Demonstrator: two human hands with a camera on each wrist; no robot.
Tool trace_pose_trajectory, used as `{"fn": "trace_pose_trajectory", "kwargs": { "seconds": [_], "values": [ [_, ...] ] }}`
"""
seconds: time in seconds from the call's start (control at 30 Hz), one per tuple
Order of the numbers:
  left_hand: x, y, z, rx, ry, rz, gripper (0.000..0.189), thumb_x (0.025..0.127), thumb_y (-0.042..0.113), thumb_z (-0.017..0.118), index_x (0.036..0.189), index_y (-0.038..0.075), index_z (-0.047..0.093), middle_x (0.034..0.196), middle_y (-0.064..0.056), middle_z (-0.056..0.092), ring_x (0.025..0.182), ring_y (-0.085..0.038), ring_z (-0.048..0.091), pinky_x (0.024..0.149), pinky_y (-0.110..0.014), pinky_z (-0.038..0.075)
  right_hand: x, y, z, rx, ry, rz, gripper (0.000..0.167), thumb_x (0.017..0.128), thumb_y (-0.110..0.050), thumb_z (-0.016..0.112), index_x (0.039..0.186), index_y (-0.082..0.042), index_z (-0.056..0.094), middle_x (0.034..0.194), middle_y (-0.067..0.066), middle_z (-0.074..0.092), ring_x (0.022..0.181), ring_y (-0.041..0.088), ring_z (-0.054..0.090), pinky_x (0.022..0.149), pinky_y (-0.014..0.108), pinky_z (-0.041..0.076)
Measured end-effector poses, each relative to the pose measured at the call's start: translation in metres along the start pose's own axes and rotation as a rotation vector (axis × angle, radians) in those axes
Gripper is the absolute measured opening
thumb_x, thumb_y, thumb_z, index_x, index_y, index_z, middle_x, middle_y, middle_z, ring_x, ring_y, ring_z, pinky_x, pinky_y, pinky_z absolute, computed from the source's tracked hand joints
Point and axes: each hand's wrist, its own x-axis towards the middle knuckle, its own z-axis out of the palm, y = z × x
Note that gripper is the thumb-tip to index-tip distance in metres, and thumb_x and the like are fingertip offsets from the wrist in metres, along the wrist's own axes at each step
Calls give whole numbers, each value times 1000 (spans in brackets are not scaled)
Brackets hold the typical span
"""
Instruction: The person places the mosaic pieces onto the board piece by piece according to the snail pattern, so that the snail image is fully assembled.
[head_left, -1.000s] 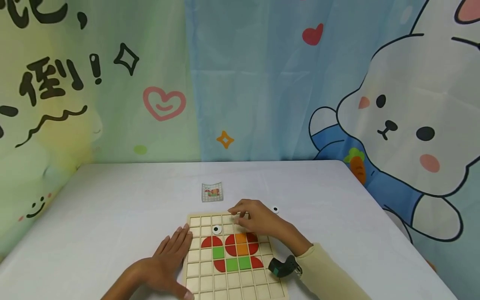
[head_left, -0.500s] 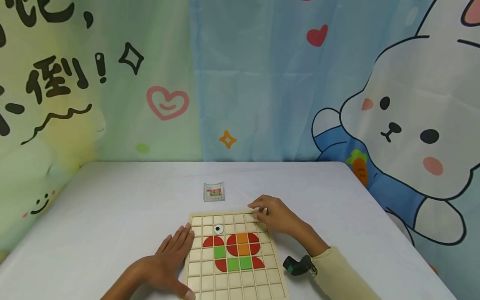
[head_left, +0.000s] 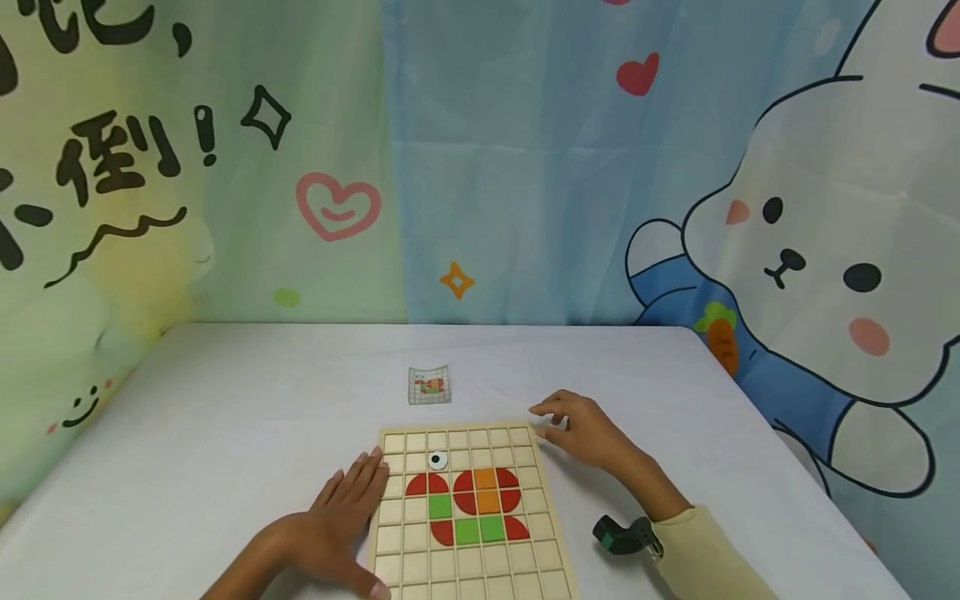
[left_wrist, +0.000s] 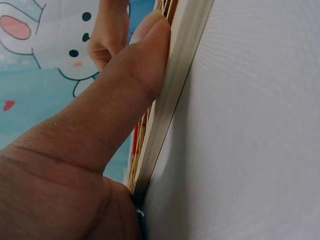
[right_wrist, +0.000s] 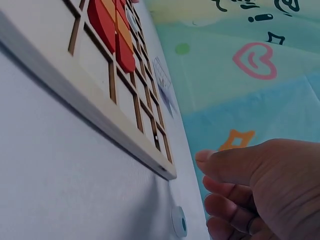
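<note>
A wooden grid board (head_left: 551, 500) lies on the table. Red rounded tiles (head_left: 427, 484), green square tiles (head_left: 439, 506) and orange square tiles (head_left: 487, 502) sit in its cells, with a round eye piece (head_left: 437, 460) higher up. My left hand (head_left: 330, 525) rests along the board's left edge with straight fingers; in the left wrist view its thumb (left_wrist: 135, 65) touches the rim. Just off the board's far right corner, my right hand (head_left: 585, 429) has loosely bent fingers and holds nothing visible. Below it in the right wrist view is a second eye piece (right_wrist: 179, 221), hidden in the head view.
Behind the board lies a small pattern card (head_left: 430, 386) with a picture of coloured tiles. A black device (head_left: 626, 535) is strapped at the right wrist. The white table (head_left: 262, 400) ends at a printed curtain (head_left: 510, 208).
My right hand has moved right, from over the board's top rows to beyond its far right corner. The second eye piece is now out of the head view. My left hand keeps its place.
</note>
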Motion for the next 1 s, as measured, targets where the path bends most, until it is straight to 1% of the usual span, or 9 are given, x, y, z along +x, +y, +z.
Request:
{"fn": "trace_pose_trajectory", "kwargs": {
  "seconds": [0.2, 0.37, 0.43, 0.53, 0.63, 0.83, 1.0],
  "values": [
    [-1, 1, 0, -1, -1, -4, 141, 61, 81, 69, 154, -3, 3, 160, -16, -13, 145, -34, -14, 111, -57, -6, -4, 8, -2, -7, 22, 13, 28, 87, -1, 71, 115, 1, 70, 108, 7, 64, 84, 17, 58, 67, 29, 50],
    [-2, 0, 1, 4, -3, -5, 141, 61, 81, 68, 154, -2, 3, 160, -16, -14, 145, -33, -15, 110, -57, -7, -5, 19, -1, 12, 47, 29, 28, 86, -2, 72, 114, 1, 70, 107, 7, 64, 89, 22, 60, 75, 38, 53],
    [-2, 0, 1, 6, -2, -9, 141, 60, 82, 68, 154, -1, 2, 160, -15, -14, 145, -33, -15, 111, -57, -6, -6, 22, -1, 18, 52, 31, 29, 85, -1, 73, 114, 1, 70, 108, 8, 64, 91, 25, 60, 77, 40, 53],
    [-1, 0, 2, 13, 1, -12, 142, 60, 82, 68, 155, -1, 3, 160, -14, -14, 145, -32, -15, 111, -56, -6, -7, 26, 0, 13, 45, 45, 29, 86, -2, 73, 114, 1, 70, 108, 10, 64, 92, 26, 60, 75, 39, 52],
    [-1, 0, 3, 19, 2, -11, 142, 60, 83, 67, 155, -1, 3, 160, -14, -14, 145, -32, -15, 111, -56, -6, -7, 29, 1, 11, 31, 60, 29, 86, -3, 72, 115, 1, 69, 108, 10, 63, 91, 24, 60, 73, 37, 51],
    [0, 0, 2, 23, -4, -14, 142, 60, 83, 67, 154, -1, 2, 160, -14, -15, 145, -32, -15, 111, -56, -7, -7, 35, 4, -13, 27, 44, 28, 86, 0, 71, 114, 2, 70, 106, 10, 62, 85, 19, 55, 70, 34, 50],
    [1, -2, 3, 32, -6, -19, 143, 59, 83, 67, 155, 0, 1, 160, -13, -15, 145, -31, -15, 111, -56, -7, -6, 35, 5, -3, 20, 58, 26, 88, 0, 69, 113, 3, 70, 103, 10, 60, 82, 17, 50, 67, 33, 46]
  ]
}}
